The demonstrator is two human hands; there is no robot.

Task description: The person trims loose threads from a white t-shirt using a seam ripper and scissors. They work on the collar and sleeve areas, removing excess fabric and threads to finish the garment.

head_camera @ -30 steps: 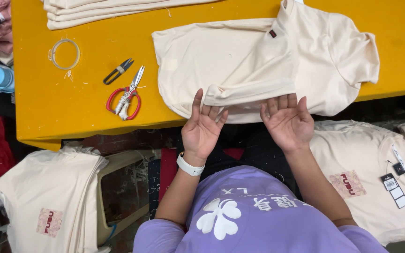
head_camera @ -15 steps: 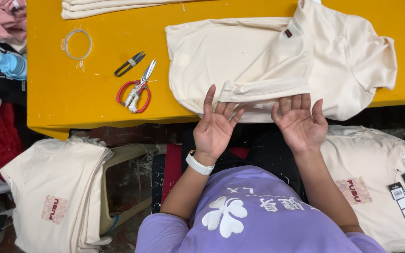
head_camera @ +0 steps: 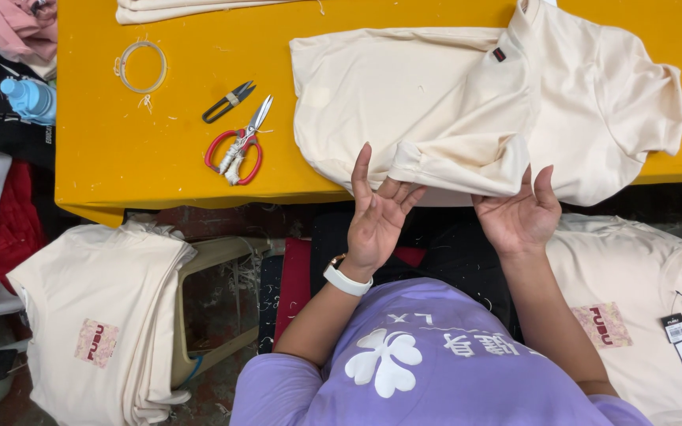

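Note:
A cream T-shirt (head_camera: 451, 95) lies spread on the yellow table (head_camera: 144, 150), its lower part folded up into a rolled edge near the table's front. My left hand (head_camera: 374, 219) is palm up at that edge with fingers apart, its fingertips touching the fold; a white watch is on the wrist. To the right, my right hand (head_camera: 518, 217) is also palm up, and its fingers are tucked under the folded edge, hidden by the cloth. Neither hand closes around the cloth.
Red-handled scissors (head_camera: 238, 146) and small black thread snips (head_camera: 229, 101) lie left of the shirt, with a tape ring (head_camera: 142, 67) beyond. Stacks of cream shirts sit lower left (head_camera: 96, 315) and lower right (head_camera: 641, 300). A blue bottle (head_camera: 29, 96) lies at far left.
Both hands stay palm up at the table's front edge. The fingers of my right hand have slid under the shirt's fold, and my left fingertips now touch it.

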